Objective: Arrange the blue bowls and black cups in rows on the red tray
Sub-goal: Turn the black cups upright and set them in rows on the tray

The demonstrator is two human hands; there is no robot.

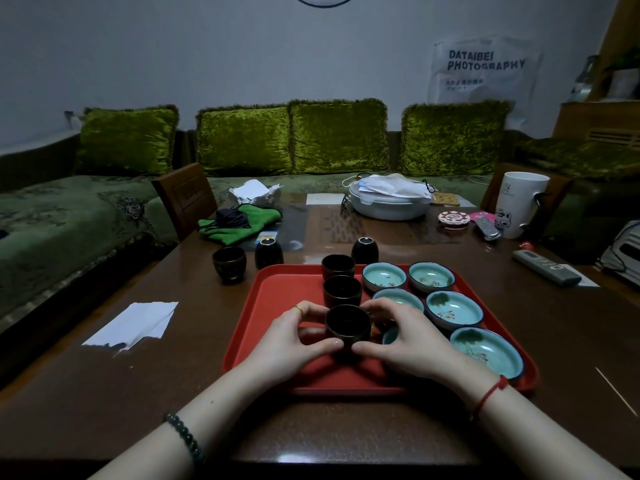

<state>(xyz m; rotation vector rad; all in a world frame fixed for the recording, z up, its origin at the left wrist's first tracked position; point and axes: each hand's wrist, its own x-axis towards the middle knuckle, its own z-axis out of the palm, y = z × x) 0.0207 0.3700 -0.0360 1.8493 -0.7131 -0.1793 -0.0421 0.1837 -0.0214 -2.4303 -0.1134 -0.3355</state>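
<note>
Both forearms reaching forward, left hand (298, 336) and right hand (403, 337) curled inward, thumbs nearly meeting, fingertips seemingly pinching.

Single head-worn view looks forward and down, close over the table (104, 341); sofa (69, 220) beyond.

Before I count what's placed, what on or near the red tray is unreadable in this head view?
- Sixth blue glazed bowl: only a sliver shows, the right hand covers it.
- Base of the nearest black cup on the red plastic tray: hidden by both thumbs; the left hand flanks it.
- Two black egg-shaped vessels behind the tray: too dim to identify.
</note>
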